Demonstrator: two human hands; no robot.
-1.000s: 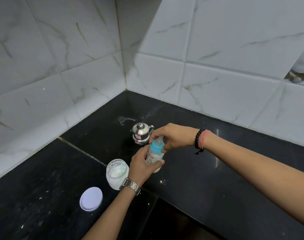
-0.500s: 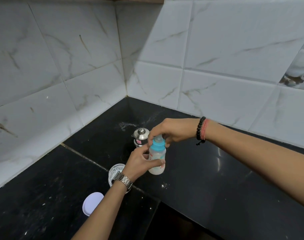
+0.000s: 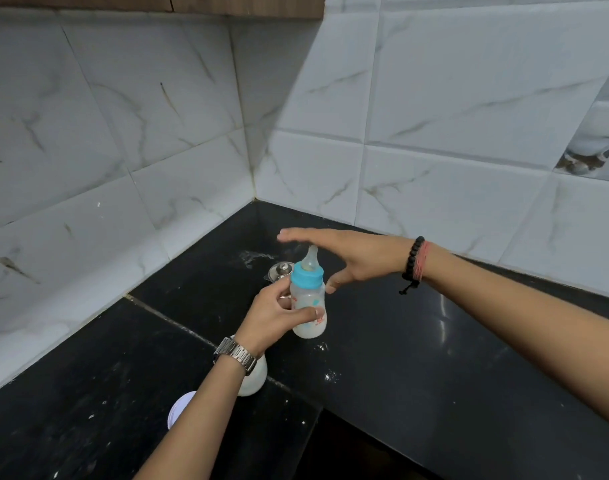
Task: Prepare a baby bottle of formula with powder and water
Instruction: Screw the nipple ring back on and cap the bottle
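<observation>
Gripping the upright translucent blue-collared baby bottle (image 3: 309, 306) in my left hand (image 3: 273, 315), my flat, empty right hand (image 3: 344, 256) hovers just above its teat.

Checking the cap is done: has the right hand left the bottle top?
Yes. The right hand has opened and lifted off the bottle, above the steel pot.

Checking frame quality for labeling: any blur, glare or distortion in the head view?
Head view: right hand fingertips motion-blurred above the baby bottle; bottle and left hand sharp; glare streaks on the black countertop; wide-angle bending of tile lines at edges.
</observation>
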